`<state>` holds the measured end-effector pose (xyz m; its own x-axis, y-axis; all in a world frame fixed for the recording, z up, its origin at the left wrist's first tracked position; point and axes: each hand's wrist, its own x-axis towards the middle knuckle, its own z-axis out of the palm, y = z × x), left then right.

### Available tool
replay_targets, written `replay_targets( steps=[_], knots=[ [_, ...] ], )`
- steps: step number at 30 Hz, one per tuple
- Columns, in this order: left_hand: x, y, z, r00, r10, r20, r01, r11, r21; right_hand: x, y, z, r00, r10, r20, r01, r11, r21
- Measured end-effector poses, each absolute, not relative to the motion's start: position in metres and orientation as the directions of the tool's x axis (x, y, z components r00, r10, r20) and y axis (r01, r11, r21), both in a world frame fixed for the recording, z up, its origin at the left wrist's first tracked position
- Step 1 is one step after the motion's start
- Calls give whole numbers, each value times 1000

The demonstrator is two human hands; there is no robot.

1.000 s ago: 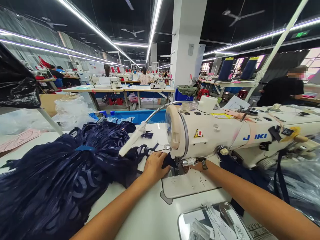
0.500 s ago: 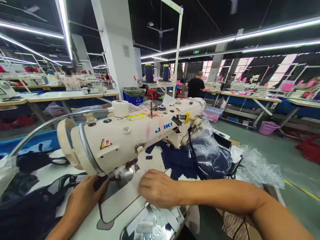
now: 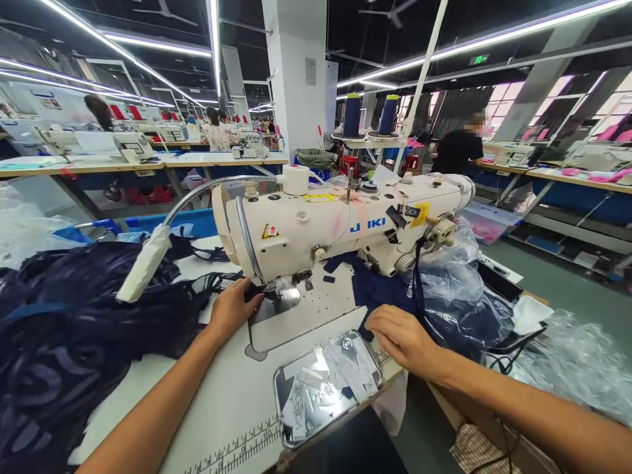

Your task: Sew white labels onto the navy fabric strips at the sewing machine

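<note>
Fingers of the left hand (image 3: 233, 308) pinch navy fabric (image 3: 74, 329) at the presser foot of the one Juki sewing machine (image 3: 340, 227), steadying it under the needle. Right hand (image 3: 402, 339), fingers curled but empty, rests at the bench's front edge beside one metal tray (image 3: 286, 408) of labels. Two thread cones (image 3: 351, 115) stand behind.

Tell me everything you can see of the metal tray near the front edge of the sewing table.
The metal tray is a shallow, shiny rectangle with rounded corners and a low raised rim, lying flat and slightly skewed at the front edge of the white table, just in front of the sewing machine's bed plate. Inside lie loose white printed labels; one reads sideways, lettering too small to be sure. A round fitting sits near its far rim. The right hand rests just beside its right end; contact cannot be told.
</note>
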<state>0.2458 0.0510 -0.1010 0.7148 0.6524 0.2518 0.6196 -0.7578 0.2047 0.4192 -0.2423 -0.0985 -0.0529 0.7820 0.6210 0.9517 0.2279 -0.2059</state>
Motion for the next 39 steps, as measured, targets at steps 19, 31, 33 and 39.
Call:
replay_targets(
  steps=[19,31,33,39],
  knots=[
    [242,38,-106,602,724,337,649,-689,322,334,-187,-97,-64,998,-14,951,57,-304],
    [214,9,-101,499,788,361,631,-616,471,330,-142,-93,207,970,125,834,-109,-540],
    [208,2,-100,511,782,357,623,-623,473,328,-122,-94,287,952,107,827,-190,-529],
    [202,-8,-106,522,773,360,616,-633,469,319,-73,-99,430,898,94,807,-336,-486]
  ],
)
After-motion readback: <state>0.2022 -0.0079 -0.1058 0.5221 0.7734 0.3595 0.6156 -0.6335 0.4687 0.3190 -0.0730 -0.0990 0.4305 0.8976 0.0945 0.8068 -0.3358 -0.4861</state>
